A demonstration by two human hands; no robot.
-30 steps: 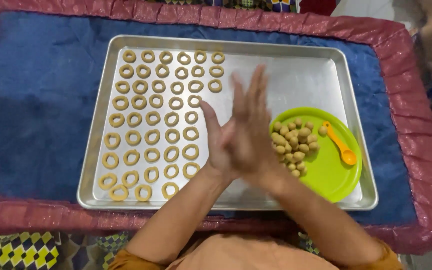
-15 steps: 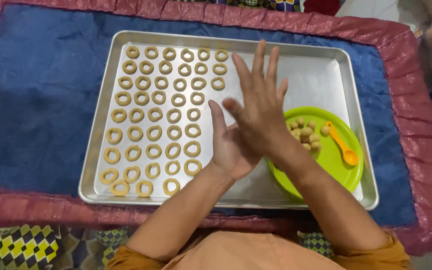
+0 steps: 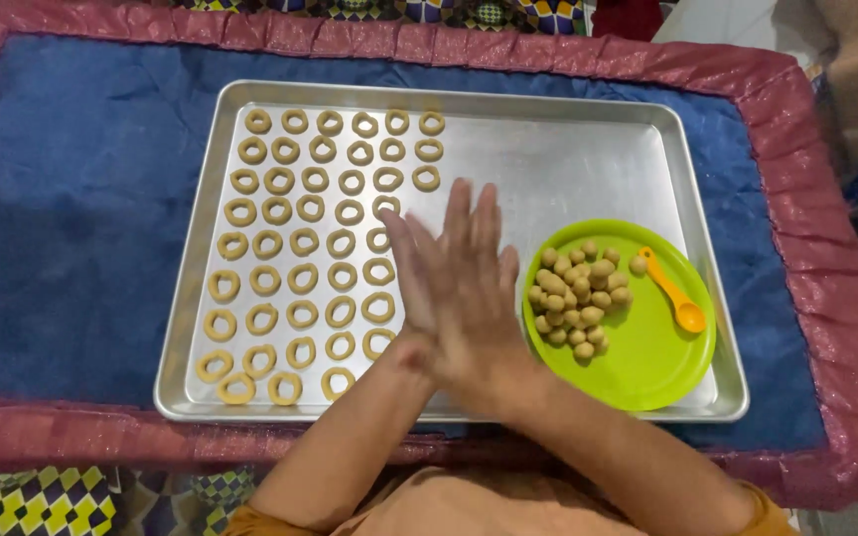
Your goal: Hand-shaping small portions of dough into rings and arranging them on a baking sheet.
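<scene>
A: Hands first — left hand (image 3: 419, 288) and right hand (image 3: 474, 288) pressed flat palm to palm, fingers straight, centre of frame over the metal tray (image 3: 568, 159). Can't tell if dough is between them.

B: Around them?

A: Dough rings (image 3: 300, 248) in neat rows, left half of tray. Green plate (image 3: 647, 367) lower right, holding small dough balls (image 3: 578, 298) and an orange spoon (image 3: 672, 293).

B: Risks?

A: A dropped wrist could likely squash the soft rings just beside it; an elbow might nudge the plate.

B: Materials?

A: Tray shiny, smooth, rimmed; dough pale, matte; plate glossy plastic; blue cloth (image 3: 71, 199) with a maroon border.
</scene>
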